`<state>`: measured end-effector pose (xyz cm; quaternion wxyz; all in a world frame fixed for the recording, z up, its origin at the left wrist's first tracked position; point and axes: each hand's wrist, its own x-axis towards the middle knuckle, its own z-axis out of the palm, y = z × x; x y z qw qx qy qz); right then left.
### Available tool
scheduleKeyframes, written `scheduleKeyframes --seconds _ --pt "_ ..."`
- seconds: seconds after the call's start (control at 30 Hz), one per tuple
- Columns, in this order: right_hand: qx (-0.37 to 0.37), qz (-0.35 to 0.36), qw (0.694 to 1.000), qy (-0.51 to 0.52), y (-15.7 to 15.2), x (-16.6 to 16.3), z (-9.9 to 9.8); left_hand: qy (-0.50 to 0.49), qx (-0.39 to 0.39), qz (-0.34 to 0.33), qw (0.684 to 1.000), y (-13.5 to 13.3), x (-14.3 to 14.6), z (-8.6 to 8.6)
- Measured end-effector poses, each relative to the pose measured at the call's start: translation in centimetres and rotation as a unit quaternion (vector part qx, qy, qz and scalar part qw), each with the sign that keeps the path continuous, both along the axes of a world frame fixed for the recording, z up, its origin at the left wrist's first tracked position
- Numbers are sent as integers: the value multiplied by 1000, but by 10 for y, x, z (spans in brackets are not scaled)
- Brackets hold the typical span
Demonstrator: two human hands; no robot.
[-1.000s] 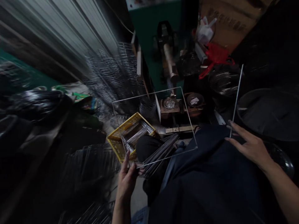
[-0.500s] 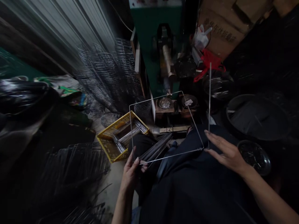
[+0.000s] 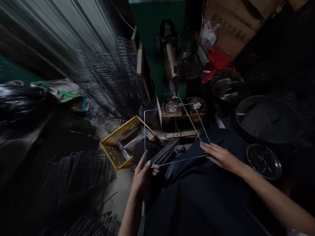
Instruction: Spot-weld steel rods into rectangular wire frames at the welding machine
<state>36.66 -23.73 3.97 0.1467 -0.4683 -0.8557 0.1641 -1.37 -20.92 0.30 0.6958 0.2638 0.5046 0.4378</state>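
Note:
A thin rectangular wire frame (image 3: pixel 145 131) is held out over my lap. My left hand (image 3: pixel 141 173) pinches its lower left corner between thumb and fingers. At the opposite lower corner is my right hand (image 3: pixel 222 157), its fingers closed on a straight metal rod (image 3: pixel 189 118) that slants up and left across the frame. The right fingers cover that corner of the frame, so how they touch it is partly hidden. Beneath the frame, a bundle of metal wires (image 3: pixel 165 152) lies across my leg, near my left hand.
A yellow plastic crate (image 3: pixel 108 156) with wire pieces stands left of my legs. Ahead is a green machine (image 3: pixel 145 23) with a small dish (image 3: pixel 172 107) below it. Stacked wire racks (image 3: pixel 103 68) lean at the left. A round metal bowl (image 3: pixel 277 164) sits at my right.
My right hand has moved left and turned, tipping the rod from upright to slanting up and left across the frame. The frame's lower right corner is now covered by my fingers.

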Motion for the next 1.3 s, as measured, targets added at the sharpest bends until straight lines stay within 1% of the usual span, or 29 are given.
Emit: scheduleKeyframes --seconds 0.17,0.33,0.43,0.57,0.67,0.73,0.83,0.93,1.0,1.1,1.2,1.3 --pt "-26 7 1000 -1 4 -3 -5 -12 -5 -17 1000 6 11 1" --pt "-56 -4 998 42 8 -8 -6 -18 5 -28 999 13 24 -2" --pt "-60 6 996 63 16 -24 -8 -40 1 -33 999 16 40 -7" --pt "-52 34 994 88 30 -54 -13 -82 0 -49 995 20 65 -16" --pt "-46 46 995 81 35 -64 -14 -107 -13 -53 993 23 73 -25" --pt "-39 39 996 69 34 -60 -13 -118 -20 -45 992 24 70 -30" --pt "-20 7 999 39 29 -41 -8 -125 -23 -32 991 26 62 -36" --pt "18 -20 1000 -11 24 -25 -5 -123 -23 -26 992 27 59 -37" --pt "45 -23 998 -45 23 -24 -4 -123 -22 -24 992 28 63 -36" --pt "57 -6 997 -53 25 -43 -10 -128 -18 -29 991 28 73 -35" --pt "40 13 999 2 30 -79 -21 -133 -16 -41 990 26 82 -34" --pt "17 23 997 69 35 -109 -32 -134 -9 -51 990 24 83 -35"
